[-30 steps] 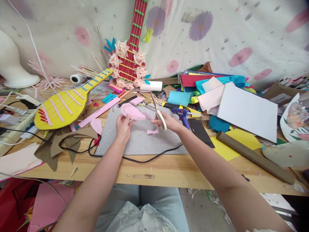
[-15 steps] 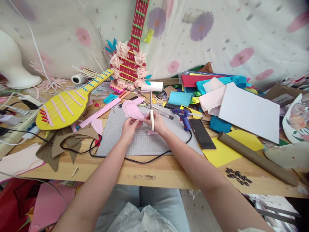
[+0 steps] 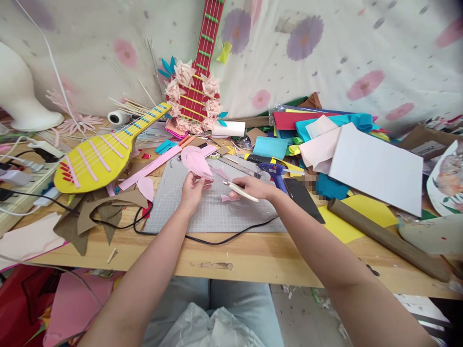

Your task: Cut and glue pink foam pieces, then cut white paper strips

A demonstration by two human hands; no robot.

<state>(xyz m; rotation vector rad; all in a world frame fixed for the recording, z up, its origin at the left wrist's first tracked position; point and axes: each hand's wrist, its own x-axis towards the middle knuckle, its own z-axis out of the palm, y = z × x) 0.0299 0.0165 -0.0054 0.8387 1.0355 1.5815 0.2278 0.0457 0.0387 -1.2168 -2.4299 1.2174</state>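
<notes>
Between the fingers of my left hand (image 3: 192, 192) is a pink paper piece (image 3: 197, 161) with a rounded outline, held over the grey cutting mat (image 3: 213, 219). My right hand (image 3: 249, 186) grips white-handled scissors (image 3: 243, 191), their tip pointing left toward the paper but apart from it. A thin pink strip (image 3: 220, 173) is seen between the paper and the scissors; I cannot tell whether it is still joined on. Another small pink scrap (image 3: 227, 198) lies on the mat below the scissors.
A blue glue gun (image 3: 275, 174) and a black phone (image 3: 304, 200) lie right of the mat, the gun's black cord crossing the front. A yellow paper guitar (image 3: 96, 161) stands left, a red one (image 3: 195, 99) behind. Coloured sheets (image 3: 318, 120) pile up at the back right.
My right hand has moved right, away from the paper, and the scissors have turned from pointing upward to pointing left. The pink paper has tilted slightly in my left hand.
</notes>
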